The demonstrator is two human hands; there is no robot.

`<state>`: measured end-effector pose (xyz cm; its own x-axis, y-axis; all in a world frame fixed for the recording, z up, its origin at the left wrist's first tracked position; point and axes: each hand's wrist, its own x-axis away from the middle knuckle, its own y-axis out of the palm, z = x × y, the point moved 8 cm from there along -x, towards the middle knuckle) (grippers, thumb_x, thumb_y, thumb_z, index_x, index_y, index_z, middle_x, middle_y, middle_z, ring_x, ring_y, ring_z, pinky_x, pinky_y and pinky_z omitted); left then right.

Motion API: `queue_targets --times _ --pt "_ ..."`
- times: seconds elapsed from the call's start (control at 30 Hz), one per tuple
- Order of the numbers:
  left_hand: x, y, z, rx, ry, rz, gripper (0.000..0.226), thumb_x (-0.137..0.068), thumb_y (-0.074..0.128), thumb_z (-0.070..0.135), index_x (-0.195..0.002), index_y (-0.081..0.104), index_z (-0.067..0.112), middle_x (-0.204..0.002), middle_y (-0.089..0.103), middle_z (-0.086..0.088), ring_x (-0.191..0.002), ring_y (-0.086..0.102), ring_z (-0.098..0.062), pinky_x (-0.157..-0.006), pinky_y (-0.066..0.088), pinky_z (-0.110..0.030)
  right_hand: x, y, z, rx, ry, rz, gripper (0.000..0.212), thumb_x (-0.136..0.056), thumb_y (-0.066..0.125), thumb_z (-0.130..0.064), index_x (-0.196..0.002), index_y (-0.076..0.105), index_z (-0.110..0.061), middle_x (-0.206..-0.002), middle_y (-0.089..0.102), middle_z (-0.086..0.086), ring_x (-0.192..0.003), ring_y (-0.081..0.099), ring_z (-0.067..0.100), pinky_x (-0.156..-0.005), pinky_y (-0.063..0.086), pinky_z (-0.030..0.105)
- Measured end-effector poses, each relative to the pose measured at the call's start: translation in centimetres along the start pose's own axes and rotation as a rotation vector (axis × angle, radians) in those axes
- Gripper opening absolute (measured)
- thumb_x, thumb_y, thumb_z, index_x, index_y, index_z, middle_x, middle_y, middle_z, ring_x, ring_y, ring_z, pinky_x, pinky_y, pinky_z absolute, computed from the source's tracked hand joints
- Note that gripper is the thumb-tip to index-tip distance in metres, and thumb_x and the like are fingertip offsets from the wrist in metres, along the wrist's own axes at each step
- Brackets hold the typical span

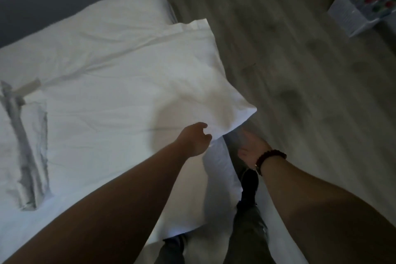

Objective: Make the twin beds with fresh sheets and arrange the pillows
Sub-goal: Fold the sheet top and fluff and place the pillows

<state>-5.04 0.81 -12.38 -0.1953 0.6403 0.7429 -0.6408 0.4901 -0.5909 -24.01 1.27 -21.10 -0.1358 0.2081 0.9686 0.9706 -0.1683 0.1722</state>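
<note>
Pillow (171, 75) lies on the bed (85, 156), straight ahead of our left hand (196, 139), and its near corner pokes out past the mattress edge over the floor (300, 70). Left hand is on it: thumb on top, fingers curled round the near edge, gripping the white case. Right hand (250, 148) hangs just beside the left one, low under that overhanging corner, fingers loose and spread, holding nothing. It's blurred, so we can't tell whether it touches the pillow. We've got a bracelet (271, 157) of dark red beads on the right wrist. Well off to the left of our left hand, a folded cloth (27, 146) lies flat on the sheet, apart from the pillow. Far ahead and to the right of our right hand, a box (364, 6) stands on the floor, red and green caps showing at its top. Between our forearms, closer in than the hands, we see our legs (246, 231) in dark trousers.
</note>
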Motion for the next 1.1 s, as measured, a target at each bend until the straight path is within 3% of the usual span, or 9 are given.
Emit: queue_targets --times 0.17,0.33,0.53,0.63,0.77,0.87,1.0,1.07,1.1 --pt "-5.0 0.2 -0.1 -0.038 -0.052 0.048 0.052 -0.101 0.051 0.031 -0.151 0.043 0.017 -0.150 0.051 -0.003 -0.138 0.046 -0.020 -0.111 0.031 -0.023 -12.3 1.1 -0.6 -0.199 0.070 -0.182 0.119 -0.051 0.092 -0.063 -0.151 0.040 -0.025 -0.149 0.049 0.010 -0.137 0.046 0.034 -0.116 0.032 0.057" --pt "-8.2 0.9 -2.9 -0.053 -0.106 0.111 0.055 -0.100 0.055 0.030 -0.151 0.042 0.015 -0.155 0.045 -0.003 -0.142 0.041 -0.021 -0.116 0.026 -0.026 -11.9 5.3 -2.8 -0.412 0.017 -0.230 0.052 -0.079 0.083 -0.039 -0.123 0.062 -0.020 -0.123 0.067 0.015 -0.117 0.060 0.042 -0.100 0.046 0.064" --pt "-7.5 -1.0 -3.6 0.509 -0.205 0.171 0.029 -0.098 0.061 0.028 -0.124 0.067 0.017 -0.126 0.066 -0.006 -0.111 0.063 -0.022 -0.097 0.048 -0.032 -10.3 6.4 -4.7 -0.474 -0.064 -0.345 0.051 -0.081 0.079 -0.011 -0.128 0.063 -0.023 -0.123 0.069 0.013 -0.116 0.062 0.040 -0.097 0.046 0.069" --pt "-5.0 -5.4 -2.3 0.674 -0.222 0.202 0.027 -0.101 0.054 0.042 -0.094 0.066 0.019 -0.114 0.067 -0.010 -0.103 0.062 -0.027 -0.087 0.050 -0.038 -5.9 7.9 -6.7 -0.338 -0.234 -0.359 0.051 -0.082 0.078 -0.010 -0.129 0.062 -0.021 -0.123 0.070 0.009 -0.116 0.064 0.035 -0.099 0.049 0.061" --pt "0.4 -15.1 -0.1 0.693 -0.171 0.362 0.043 -0.099 0.048 0.058 -0.088 0.060 0.019 -0.099 0.063 -0.005 -0.100 0.062 -0.027 -0.092 0.057 -0.049 3.1 12.8 -7.6 -0.060 -0.466 -0.301 0.036 -0.082 0.081 -0.019 -0.114 0.068 -0.026 -0.116 0.073 -0.001 -0.109 0.068 0.025 -0.095 0.055 0.051" --pt "5.7 -22.2 0.9 0.622 -0.097 0.446 0.047 -0.095 0.049 0.064 -0.085 0.056 0.018 -0.087 0.056 0.001 -0.092 0.056 -0.024 -0.092 0.056 -0.049 10.2 18.7 -6.5 0.219 -0.705 -0.291 0.038 -0.082 0.080 -0.027 -0.116 0.068 -0.017 -0.109 0.074 -0.003 -0.103 0.070 0.018 -0.090 0.057 0.036" --pt "10.6 -27.9 -1.1 0.345 -0.026 0.437 0.072 -0.084 0.060 0.071 -0.124 0.059 0.012 -0.117 0.060 -0.004 -0.097 0.057 -0.025 -0.077 0.049 -0.036 16.8 27.0 -1.2 0.542 -0.914 -0.236 0.030 -0.086 0.078 -0.023 -0.104 0.058 -0.009 -0.090 0.065 -0.005 -0.082 0.061 0.008 -0.066 0.045 0.014" --pt "12.2 -29.0 -4.3 0.153 -0.046 0.430 0.101 -0.070 0.070 0.078 -0.141 0.047 0.010 -0.132 0.058 -0.007 -0.112 0.057 -0.029 -0.087 0.045 -0.036 20.3 31.2 2.3 0.857 -1.167 -0.178 0.008 -0.097 0.062 -0.013 -0.096 0.057 -0.007 -0.081 0.064 -0.003 -0.079 0.060 0.006 -0.076 0.047 0.015" --pt "12.9 -29.3 -6.7 0.067 -0.082 0.422 0.121 -0.060 0.074 0.082 -0.149 0.036 0.009 -0.141 0.054 -0.010 -0.122 0.055 -0.032 -0.096 0.045 -0.039 21.4 32.9 3.6 0.845 -1.205 -0.149 0.011 -0.101 0.050 -0.011 -0.095 0.059 -0.007 -0.083 0.065 0.001 -0.082 0.060 0.011 -0.084 0.046 0.023"
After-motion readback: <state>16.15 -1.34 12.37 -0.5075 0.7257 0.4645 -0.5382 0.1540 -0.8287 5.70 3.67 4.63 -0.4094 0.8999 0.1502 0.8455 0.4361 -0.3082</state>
